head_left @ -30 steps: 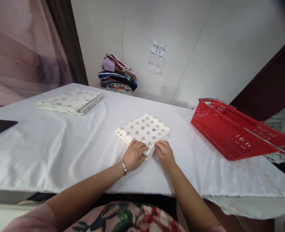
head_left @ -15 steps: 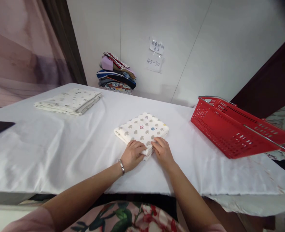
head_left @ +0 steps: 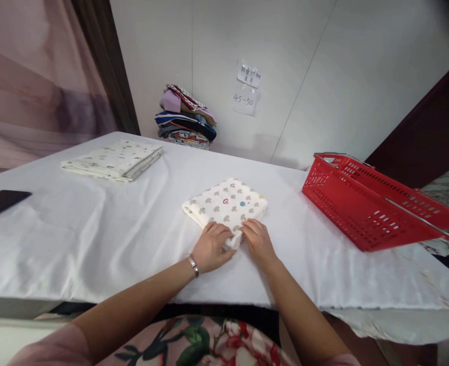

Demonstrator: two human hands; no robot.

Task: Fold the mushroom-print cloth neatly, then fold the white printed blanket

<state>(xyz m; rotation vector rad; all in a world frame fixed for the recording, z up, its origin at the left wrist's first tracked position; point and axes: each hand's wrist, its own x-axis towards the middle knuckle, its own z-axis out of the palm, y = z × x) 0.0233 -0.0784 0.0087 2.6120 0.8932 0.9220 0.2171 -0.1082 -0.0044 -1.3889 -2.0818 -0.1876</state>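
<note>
A folded white cloth with a mushroom print (head_left: pixel 228 204) lies in the middle of the white-covered table (head_left: pixel 95 239). My left hand (head_left: pixel 211 247), a bracelet on its wrist, rests on the cloth's near corner with fingers curled over the edge. My right hand (head_left: pixel 258 240) sits just to the right, fingertips pressing the same near corner. Both hands touch the cloth, almost meeting at the corner.
A second folded printed cloth (head_left: pixel 114 159) lies at the far left. A red plastic basket (head_left: pixel 377 203) stands at the right edge. A stack of coloured fabrics (head_left: pixel 186 119) sits against the wall under paper notes (head_left: pixel 247 89). A dark phone (head_left: pixel 1 202) lies far left.
Both hands stay on the cloth's near corner, with only small shifts of the fingers. The cloth has not moved.
</note>
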